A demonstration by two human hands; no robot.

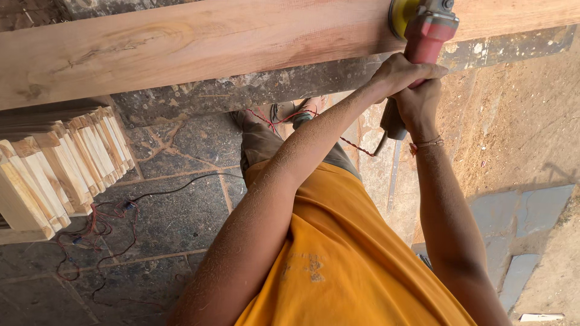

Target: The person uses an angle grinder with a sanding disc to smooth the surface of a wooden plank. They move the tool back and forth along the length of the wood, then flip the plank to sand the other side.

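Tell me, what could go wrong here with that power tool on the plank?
Both hands, left and right, grip the red grinder close to its yellow disc on the wooden plank, so a kick could bring the disc toward the fingers. Loose red and black wires lie on the stone floor near the person's feet, a possible trip or snag. Sawdust coats the arms, so dust probably reaches eyes and lungs.

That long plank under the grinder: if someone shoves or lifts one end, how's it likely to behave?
The plank looks thick and solid, so probably stiff and fairly heavy, not prone to flexing. Flat-faced, it should slide rather than roll. Sawdust coats the arms, so its surface may be dusty and a bit slippery. Both the left hand and right hand grip the grinder.
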